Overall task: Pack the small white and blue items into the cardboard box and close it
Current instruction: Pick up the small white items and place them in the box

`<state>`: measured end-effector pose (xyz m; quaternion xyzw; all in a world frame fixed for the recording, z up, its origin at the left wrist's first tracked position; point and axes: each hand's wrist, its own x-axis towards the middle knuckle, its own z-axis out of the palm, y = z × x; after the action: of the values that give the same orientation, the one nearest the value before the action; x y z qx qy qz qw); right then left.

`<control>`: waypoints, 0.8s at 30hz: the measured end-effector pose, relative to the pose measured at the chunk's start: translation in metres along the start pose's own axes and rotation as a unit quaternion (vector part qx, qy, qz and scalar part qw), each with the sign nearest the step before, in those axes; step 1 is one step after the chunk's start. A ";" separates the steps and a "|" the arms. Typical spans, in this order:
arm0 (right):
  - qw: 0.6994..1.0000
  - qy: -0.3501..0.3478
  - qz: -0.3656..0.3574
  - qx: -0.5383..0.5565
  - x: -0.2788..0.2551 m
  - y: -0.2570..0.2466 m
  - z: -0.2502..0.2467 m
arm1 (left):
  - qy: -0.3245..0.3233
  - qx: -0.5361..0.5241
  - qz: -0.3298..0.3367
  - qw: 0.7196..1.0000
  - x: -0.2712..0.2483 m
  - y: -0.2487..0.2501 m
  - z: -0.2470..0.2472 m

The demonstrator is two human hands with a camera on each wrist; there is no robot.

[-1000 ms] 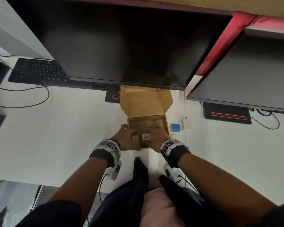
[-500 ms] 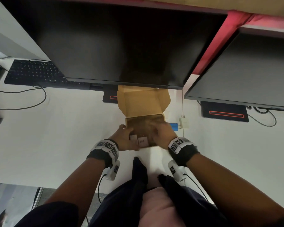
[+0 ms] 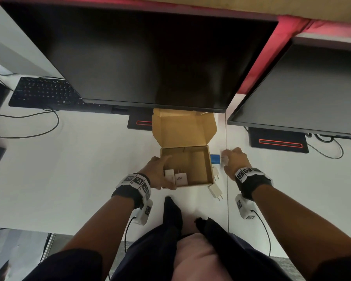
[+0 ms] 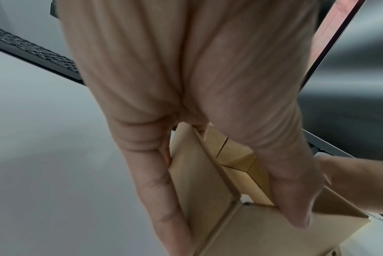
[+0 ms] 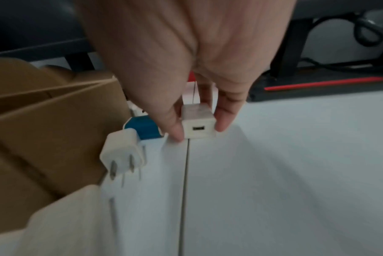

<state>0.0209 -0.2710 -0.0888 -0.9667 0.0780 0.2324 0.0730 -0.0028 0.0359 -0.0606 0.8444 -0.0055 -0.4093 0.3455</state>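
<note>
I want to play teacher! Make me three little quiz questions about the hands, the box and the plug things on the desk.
1. True or false: the lid of the brown cardboard box is shut.
2. Which hand pinches a small white cube-shaped charger: the left hand or the right hand?
3. Fill in: the small blue charger lies on the white desk, just to the ______ of the box.

Key
1. False: the lid stands open.
2. The right hand; the left hand grips the box's left wall.
3. Right.
</note>
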 end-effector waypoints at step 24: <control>0.961 -0.046 -0.240 0.131 -0.028 -0.127 -0.007 | 0.039 -0.050 0.017 0.998 -0.012 0.004 0.004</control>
<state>0.0227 -0.1445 -0.0559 -0.9274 -0.1302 0.2398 0.2558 -0.0122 0.0341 -0.0513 0.8411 0.0141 -0.3699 0.3944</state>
